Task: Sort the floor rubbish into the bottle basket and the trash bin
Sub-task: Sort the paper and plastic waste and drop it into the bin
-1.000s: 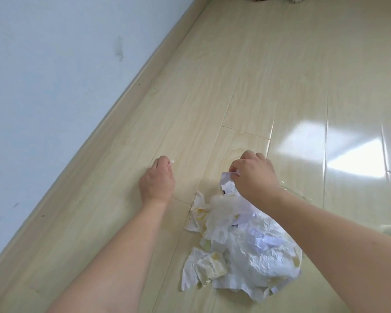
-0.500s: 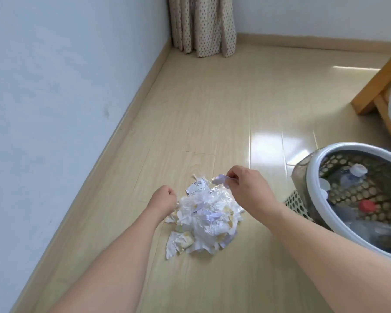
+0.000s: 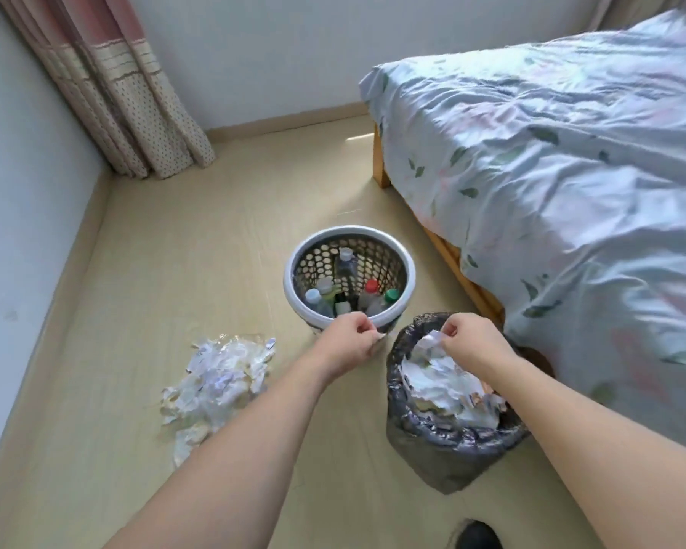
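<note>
I am leaning over the trash bin (image 3: 448,445), its black liner crumpled round the rim and white paper heaped inside. My right hand (image 3: 472,342) is hovering over the bin's far edge, fingers curled and pinching a paper scrap (image 3: 432,341) just above the heap. My left hand (image 3: 347,344) is held just beside the bin, between it and the basket, fingers curled and pinching a small paper bit (image 3: 381,339) at the fingertips — too small to say more about it.

To my left, on the floor (image 3: 135,449), the pile of rubbish (image 3: 218,382) is lying well apart from both containers: torn white paper mixed with clear plastic film.

Just past my hands the bottle basket (image 3: 294,267) is standing upright, white rim, perforated wall, with several plastic bottles (image 3: 345,267) standing in it — white, red and green caps showing. It is nearly touching the bin.

Further off, the bed (image 3: 551,172) with its leaf-print cover is filling the right side, and a dotted curtain (image 3: 135,112) is hanging in the far left corner.
</note>
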`<state>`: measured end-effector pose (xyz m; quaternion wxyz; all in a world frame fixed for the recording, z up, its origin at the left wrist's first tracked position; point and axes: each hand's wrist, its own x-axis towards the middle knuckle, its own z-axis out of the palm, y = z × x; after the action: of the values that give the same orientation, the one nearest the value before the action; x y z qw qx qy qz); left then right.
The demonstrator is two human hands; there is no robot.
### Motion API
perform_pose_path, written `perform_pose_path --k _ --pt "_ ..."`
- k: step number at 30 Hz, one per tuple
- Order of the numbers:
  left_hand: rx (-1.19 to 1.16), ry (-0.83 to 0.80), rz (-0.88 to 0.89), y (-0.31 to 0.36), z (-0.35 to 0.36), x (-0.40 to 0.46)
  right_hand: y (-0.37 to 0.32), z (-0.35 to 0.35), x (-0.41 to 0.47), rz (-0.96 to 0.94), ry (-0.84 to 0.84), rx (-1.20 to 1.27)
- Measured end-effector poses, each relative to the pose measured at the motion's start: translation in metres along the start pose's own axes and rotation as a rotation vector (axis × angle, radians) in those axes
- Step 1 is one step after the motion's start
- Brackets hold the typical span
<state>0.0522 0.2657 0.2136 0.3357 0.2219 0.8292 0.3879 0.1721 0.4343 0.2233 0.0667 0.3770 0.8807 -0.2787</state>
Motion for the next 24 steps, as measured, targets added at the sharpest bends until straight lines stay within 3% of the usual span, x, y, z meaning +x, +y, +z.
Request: perform_pose_path --k 4,7,13,17,24 --pt "0.191 -0.08 -0.032 0.035 0.082 0.012 0.083 -0.007 -0.001 0.145 0.006 0.083" --pt "0.322 -0.143 -0.095 0.038 0.12 0.03 0.11 -0.002 0.004 0.166 -0.117 0.162" --pt "0.511 -0.198 -0.075 0.045 0.13 0.045 0.13 0.002 0.008 0.151 -0.162 0.234" --pt "0.532 -0.158 -0.028 0.048 0.1 0.033 0.111 -0.006 0.004 0.108 -0.149 0.191" --pt "0.409 -0.151 -0.156 0.017 -0.004 -0.011 -0.008 0.002 -0.019 -0.073 -0.233 0.11"
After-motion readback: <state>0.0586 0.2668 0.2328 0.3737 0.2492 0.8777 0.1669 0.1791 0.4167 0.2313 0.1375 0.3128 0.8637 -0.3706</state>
